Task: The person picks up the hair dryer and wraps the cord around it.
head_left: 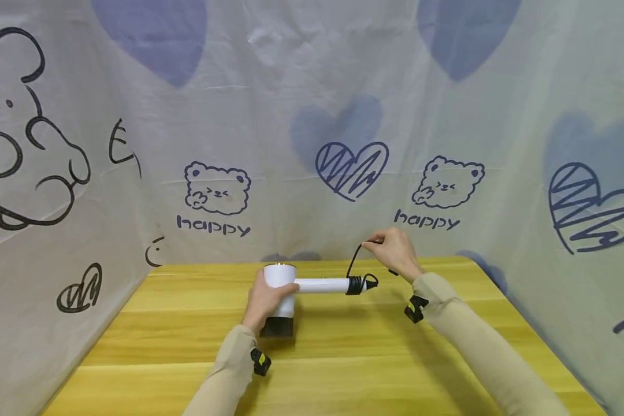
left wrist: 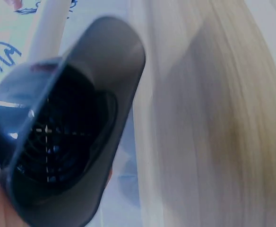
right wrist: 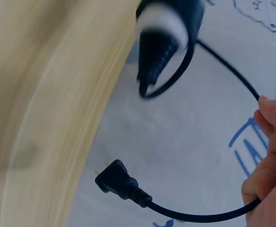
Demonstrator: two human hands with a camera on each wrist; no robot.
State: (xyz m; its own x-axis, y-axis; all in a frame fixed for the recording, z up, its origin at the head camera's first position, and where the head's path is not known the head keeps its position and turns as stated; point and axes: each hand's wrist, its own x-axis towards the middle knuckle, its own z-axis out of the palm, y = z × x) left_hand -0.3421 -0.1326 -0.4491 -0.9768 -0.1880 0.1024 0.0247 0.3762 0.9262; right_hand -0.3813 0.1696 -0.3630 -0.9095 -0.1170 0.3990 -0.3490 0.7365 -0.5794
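Observation:
A white hair dryer (head_left: 322, 285) with a black nozzle (head_left: 278, 326) is held by my left hand (head_left: 262, 300), whose fingers wrap round its barrel. Its handle points right. Black cord (head_left: 354, 285) is wound in several turns about the handle's end. My right hand (head_left: 392, 251) pinches the cord's loose length, up and to the right of the handle. In the right wrist view the two-pin plug (right wrist: 114, 179) dangles from the cord below my fingers. The left wrist view looks into the nozzle's wide flat mouth (left wrist: 124, 52), with a grille inside.
Below the hands lies a yellow wood-grain table (head_left: 343, 358). A pale cloth (head_left: 291, 173) printed with hearts, bears and lettering hangs behind it and along both sides. A black wrist camera (head_left: 260, 361) sits at the left sleeve, another at the right sleeve.

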